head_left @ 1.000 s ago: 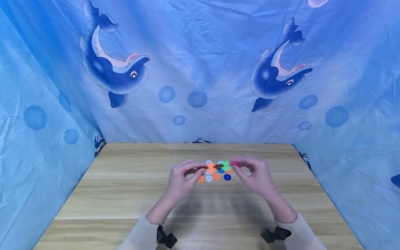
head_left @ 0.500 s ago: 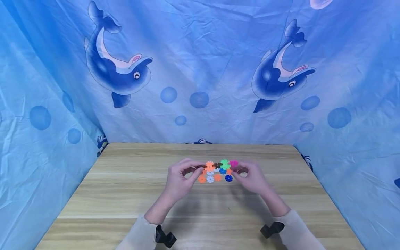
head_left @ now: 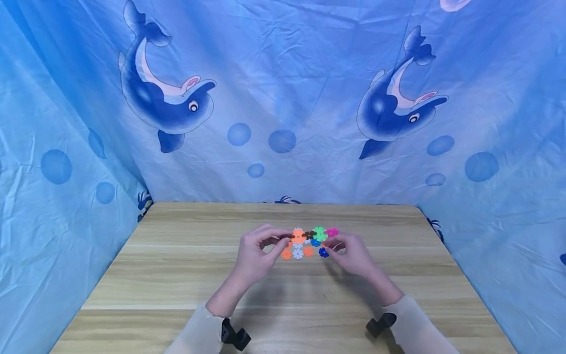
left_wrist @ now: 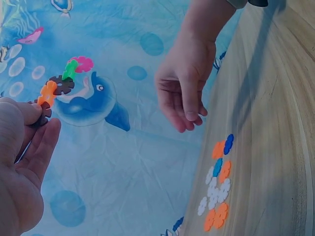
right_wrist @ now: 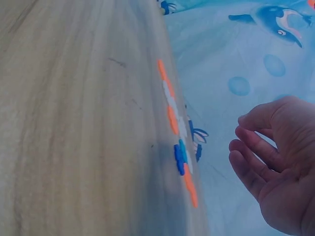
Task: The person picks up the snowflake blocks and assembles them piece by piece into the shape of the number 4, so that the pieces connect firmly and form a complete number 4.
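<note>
My left hand (head_left: 258,253) pinches the end of a chain of linked plastic snowflake discs between thumb and fingers, up in the air over the table. The pinched end is a brown disc (left_wrist: 44,114). From it run an orange disc (head_left: 298,236), another brown disc (left_wrist: 61,85), a green disc (head_left: 320,234) and a pink disc (head_left: 332,232) at the far end. My right hand (right_wrist: 280,162) holds nothing; its fingers are loosely bent, apart from the chain. In the head view its fingertips overlap a dark blue disc (head_left: 324,252) that lies on the table.
Loose discs lie grouped on the wooden table (head_left: 177,275): several orange ones (head_left: 287,253), several white ones (head_left: 297,253) and a lighter blue one (head_left: 315,242). A blue curtain (head_left: 318,88) with printed dolphins surrounds the table's back and sides.
My right hand has let go of the pink disc and moved slightly down and toward me. The left hand still pinches the chain in nearly the same place.
</note>
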